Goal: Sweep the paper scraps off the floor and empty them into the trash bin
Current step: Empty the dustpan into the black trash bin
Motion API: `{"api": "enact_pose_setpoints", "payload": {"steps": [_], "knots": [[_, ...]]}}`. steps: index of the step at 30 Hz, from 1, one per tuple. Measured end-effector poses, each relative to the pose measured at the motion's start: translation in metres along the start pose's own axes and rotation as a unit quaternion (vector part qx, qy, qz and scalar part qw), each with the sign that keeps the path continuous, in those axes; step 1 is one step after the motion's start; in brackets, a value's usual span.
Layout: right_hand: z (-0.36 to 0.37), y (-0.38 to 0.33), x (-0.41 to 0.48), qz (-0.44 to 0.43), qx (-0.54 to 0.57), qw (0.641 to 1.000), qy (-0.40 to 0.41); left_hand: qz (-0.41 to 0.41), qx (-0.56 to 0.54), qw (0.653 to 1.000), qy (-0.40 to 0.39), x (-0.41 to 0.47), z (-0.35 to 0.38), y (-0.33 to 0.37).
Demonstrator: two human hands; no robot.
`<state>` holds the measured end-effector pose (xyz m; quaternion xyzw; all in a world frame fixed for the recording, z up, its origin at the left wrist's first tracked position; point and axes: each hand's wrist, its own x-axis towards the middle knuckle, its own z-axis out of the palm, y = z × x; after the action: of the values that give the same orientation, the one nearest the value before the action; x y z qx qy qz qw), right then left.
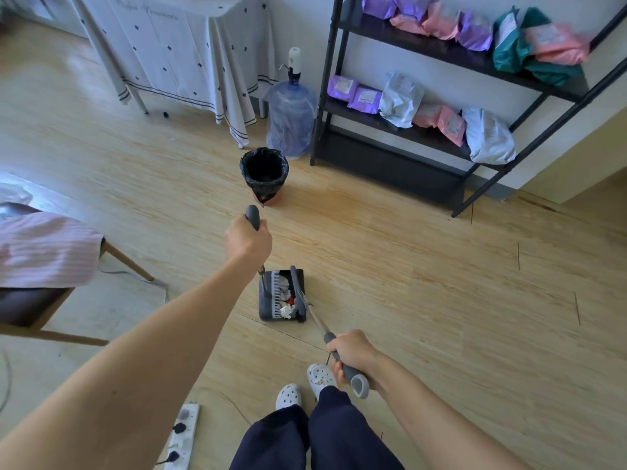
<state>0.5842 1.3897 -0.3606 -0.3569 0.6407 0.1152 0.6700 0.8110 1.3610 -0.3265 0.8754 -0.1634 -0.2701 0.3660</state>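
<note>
A dark grey dustpan [266,313] stands on the wooden floor just ahead of my feet, with crumpled white and red paper scraps [285,300] lying inside it. My left hand [247,237] grips the grey top of the dustpan's long handle. My right hand [351,352] grips the grey handle of the broom [302,300], whose head rests in the pan against the scraps. The trash bin [264,174], lined with a black bag, stands on the floor a short way beyond the dustpan, its opening uncovered.
A black shelf rack [424,137] with parcels stands at the right, a water jug [291,120] beside it. A cloth-covered table [190,56] is at the back. A chair [51,266] with pink cloth stands left, and a power strip [185,432] lies near my feet.
</note>
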Motion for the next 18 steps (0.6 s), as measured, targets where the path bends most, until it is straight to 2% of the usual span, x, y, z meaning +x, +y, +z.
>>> {"api": "enact_pose_setpoints", "payload": {"steps": [7, 18], "knots": [[-0.014, -0.042, -0.028, -0.031, -0.017, 0.999, -0.025, 0.041, -0.033, 0.998, 0.038, 0.011, -0.026, 0.047], [-0.022, -0.134, -0.056, -0.142, -0.035, 0.989, -0.022, 0.100, -0.081, 0.986, 0.107, 0.037, -0.089, 0.124]]}}
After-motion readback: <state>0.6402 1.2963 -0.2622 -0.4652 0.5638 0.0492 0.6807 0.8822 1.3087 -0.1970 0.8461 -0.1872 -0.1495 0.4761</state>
